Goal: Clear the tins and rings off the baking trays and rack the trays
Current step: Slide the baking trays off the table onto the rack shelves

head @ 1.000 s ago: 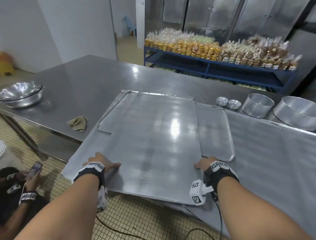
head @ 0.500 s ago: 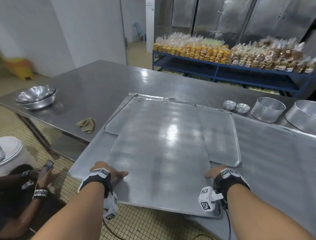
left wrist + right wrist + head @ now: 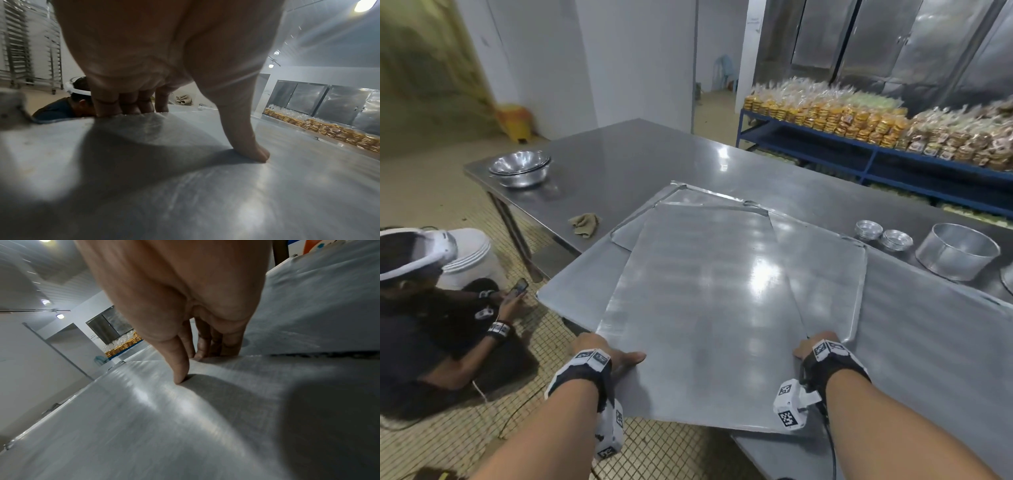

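Observation:
A large flat metal baking tray (image 3: 705,308) lies skewed on top of two other trays (image 3: 825,281) on the steel table, its near edge past the table's front. My left hand (image 3: 606,353) grips its left edge, thumb (image 3: 246,146) on top and fingers (image 3: 123,105) curled over the side. My right hand (image 3: 815,346) grips the right edge, thumb (image 3: 180,369) pressed on the tray (image 3: 164,418) and fingers (image 3: 211,345) wrapped over the rim. Two small tins (image 3: 883,234) and a round cake ring (image 3: 955,253) stand on the table to the right.
A person (image 3: 431,308) sits on the floor at the left with a phone, close to the table corner. Steel bowls (image 3: 520,168) and a cloth (image 3: 585,224) lie on the far left table. A tall tray rack (image 3: 30,48) stands behind. Blue shelves (image 3: 876,150) of packed goods line the back.
The top tray has come toward me and turned clockwise, its near edge now farther past the table front. Both hands kept their grip on its sides.

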